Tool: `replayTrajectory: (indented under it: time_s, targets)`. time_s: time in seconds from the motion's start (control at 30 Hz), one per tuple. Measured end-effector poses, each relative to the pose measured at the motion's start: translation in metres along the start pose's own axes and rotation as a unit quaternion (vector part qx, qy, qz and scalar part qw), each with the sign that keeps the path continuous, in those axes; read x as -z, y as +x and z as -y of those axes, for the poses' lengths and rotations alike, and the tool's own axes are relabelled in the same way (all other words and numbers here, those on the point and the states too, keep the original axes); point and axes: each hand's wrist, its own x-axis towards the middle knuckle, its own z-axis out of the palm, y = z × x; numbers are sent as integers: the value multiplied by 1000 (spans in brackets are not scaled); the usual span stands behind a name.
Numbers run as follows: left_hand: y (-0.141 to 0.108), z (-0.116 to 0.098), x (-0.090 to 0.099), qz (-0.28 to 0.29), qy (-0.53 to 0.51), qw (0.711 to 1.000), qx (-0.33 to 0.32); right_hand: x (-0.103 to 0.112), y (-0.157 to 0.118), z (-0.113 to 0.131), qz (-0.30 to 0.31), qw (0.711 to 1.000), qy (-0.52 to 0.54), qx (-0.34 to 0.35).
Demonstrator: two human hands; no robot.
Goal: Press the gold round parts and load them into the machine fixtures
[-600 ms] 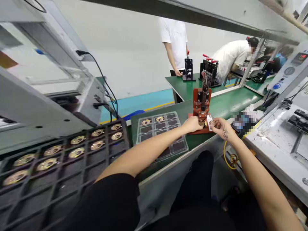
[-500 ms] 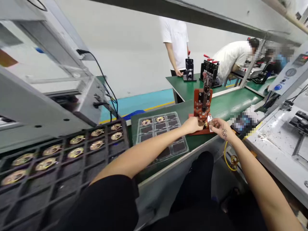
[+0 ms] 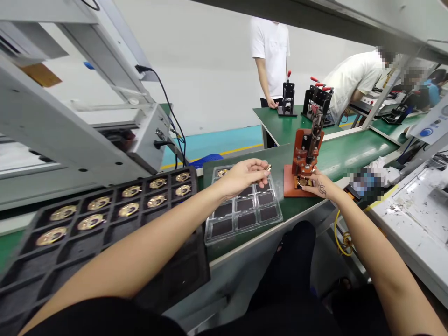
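My left hand [image 3: 243,175] hovers over the clear plastic tray [image 3: 245,210], pinching a small gold round part [image 3: 268,167] at its fingertips. My right hand [image 3: 315,183] rests at the base of the orange press fixture [image 3: 304,156], its fingers on a gold part [image 3: 301,182] seated there. One gold part [image 3: 221,172] lies in the far-left pocket of the clear tray. The black tray [image 3: 105,224] at my left holds several gold ring parts in its far rows.
A grey machine [image 3: 87,126] with a black cable rises behind the black tray. A green conveyor belt [image 3: 350,149] runs to the right past a blurred device [image 3: 364,179]. Two people in white shirts stand at a far green table [image 3: 276,123] with black presses.
My left hand has left the orange fixture and moved left over the clear tray with a gold part. My right hand has shifted onto the fixture base. The view has turned slightly.
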Motion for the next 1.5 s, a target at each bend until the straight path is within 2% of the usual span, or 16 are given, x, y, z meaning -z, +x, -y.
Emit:
replayTrajectory:
  time_s: [0.1,0.2,0.23,0.27,0.33,0.4,0.47,0.57,0.63,0.7,0.9,1.0,1.13,1.23,1.33,1.5]
  targets:
    - [-21,-8,9,-18,15,1000,-21,39,-1,6,-33,999,-14,-19]
    - [-34,-18,6,-15,54,997,-52,87,32,27,-131,990,-17,-39]
    - [-36,-22,2,-6,63,996,-62,101,50,40,-175,984,0,-38]
    - [-37,-26,-5,6,72,995,-73,113,70,55,-181,983,26,-27]
    - [-38,-32,-21,34,92,991,-93,129,106,90,-153,984,90,10]
    - [-38,-36,-36,55,115,986,-108,134,124,129,-160,976,136,57]
    - [-41,-37,-44,60,140,981,-122,126,113,162,-208,961,154,101]
    - [-46,-32,-44,42,196,967,-155,101,57,187,-278,939,96,180]
    - [-48,-28,-41,28,243,953,-177,82,18,186,-314,922,68,216]
    - [-49,-26,-40,23,282,939,-195,66,-7,174,-316,920,58,226]
    - [-49,-33,-61,23,338,905,-256,48,-21,145,-258,941,62,212]
    - [-53,-38,-74,32,356,888,-290,48,-35,152,-228,956,20,184]
    - [-61,-43,-85,38,383,863,-326,40,-71,167,-288,952,-3,105]
    - [-65,-45,-91,48,398,851,-338,28,-96,174,-222,969,109,9]
    - [-67,-46,-96,53,406,844,-347,19,-111,178,-131,965,222,-55]
    - [-67,-48,-102,63,409,842,-346,20,-118,183,-129,947,283,-78]
